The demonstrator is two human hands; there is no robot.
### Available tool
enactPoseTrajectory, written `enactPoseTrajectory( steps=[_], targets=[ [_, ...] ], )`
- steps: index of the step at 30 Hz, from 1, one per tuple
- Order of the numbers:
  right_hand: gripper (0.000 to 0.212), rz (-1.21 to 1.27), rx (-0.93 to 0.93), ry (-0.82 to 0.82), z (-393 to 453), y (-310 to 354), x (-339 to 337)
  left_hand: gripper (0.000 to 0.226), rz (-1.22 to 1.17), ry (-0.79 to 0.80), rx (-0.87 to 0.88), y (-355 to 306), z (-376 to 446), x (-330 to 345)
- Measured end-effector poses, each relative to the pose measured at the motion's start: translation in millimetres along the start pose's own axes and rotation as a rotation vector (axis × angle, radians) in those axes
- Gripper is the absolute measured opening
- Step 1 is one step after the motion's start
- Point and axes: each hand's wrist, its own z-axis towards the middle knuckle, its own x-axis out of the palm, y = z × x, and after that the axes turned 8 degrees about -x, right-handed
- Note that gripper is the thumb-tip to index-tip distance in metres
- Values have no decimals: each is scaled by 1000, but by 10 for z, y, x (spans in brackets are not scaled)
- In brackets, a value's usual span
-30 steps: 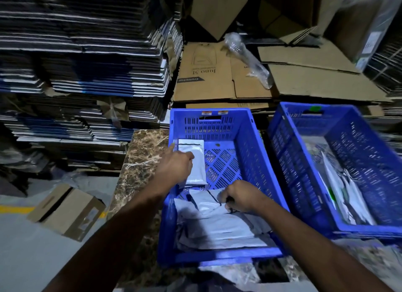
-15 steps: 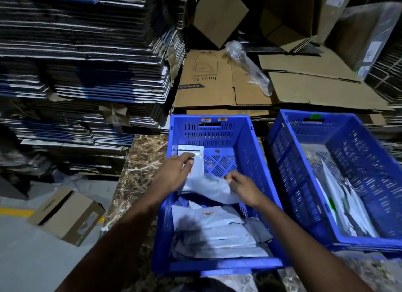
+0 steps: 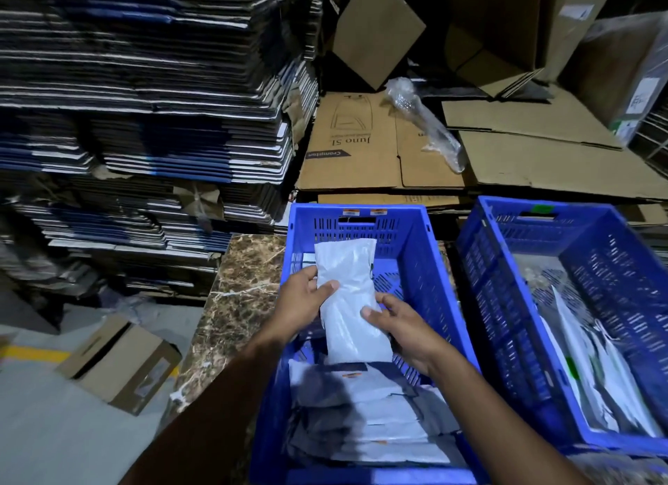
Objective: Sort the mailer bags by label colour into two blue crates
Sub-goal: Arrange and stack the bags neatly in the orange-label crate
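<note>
A white mailer bag is held upright-lengthwise above the left blue crate. My left hand grips its left edge with the thumb on top. My right hand holds its lower right side. Its label side is turned away from me. Below, in the near half of that crate, lie several grey-white mailer bags, some with small orange labels. The right blue crate holds several more mailer bags, one showing a green label. Orange stickers mark the left crate's far rim, a green one the right crate's.
Both crates rest on a brown marbled counter. Flattened cardboard and a bubble-wrap roll lie behind them. Tall stacks of flat cartons rise at the left. A small cardboard box sits on the grey floor.
Both hands have lifted one mailer bag out of the left crate's pile and straightened it lengthwise above the crate; a second ago the right hand was still down among the pile.
</note>
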Motion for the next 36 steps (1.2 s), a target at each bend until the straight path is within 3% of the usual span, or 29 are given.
enactPoseTrajectory(
  steps=[3, 6, 9, 11, 13, 17, 19, 22, 25, 28, 30, 32, 36],
  targets=[
    [33, -128, -186, -104, 69, 19, 15, 21, -10, 22, 47, -103, 24, 4],
    [61, -346, -294, -311, 321, -18, -106, 44, -2, -143, 115, -205, 100, -147],
    [68, -642, -421, -332, 651, -182, -261, 42, 582, -363, 246, -160, 260, -391],
    [71, -676, -435, -348, 848, -267, -289, 46, 849, -292, 155, -81, 345, -438],
    [69, -641, -371, -363, 967, -220, -203, 54, 867, -249, 69, -14, 366, -416],
    [52, -704, -408, -354, 1258, -130, -26, 55, 871, -370, 105, -20, 337, -375],
    [48, -784, -399, -285, 1442, -98, 42, 52, 839, -430, 118, -36, 286, -379],
    [39, -972, -354, -3, 1721, -244, 68, 51, 806, -487, 134, -65, 214, -393],
    [35, -1021, -382, -94, 1819, -426, 90, 48, 819, -520, 92, -98, 198, -363],
    [20, -1211, -524, -151, 1749, -400, 262, 41, 852, -546, 202, -39, 284, -373],
    [38, -1387, -490, 26, 1763, -497, 410, 39, 876, -545, 308, 52, 345, -399],
    [60, -1503, -286, 166, 1834, -657, 526, 40, 889, -565, 368, 120, 373, -410],
    [69, -1509, -199, 179, 2034, -843, 578, 48, 880, -520, 269, 84, 363, -386]
  ],
)
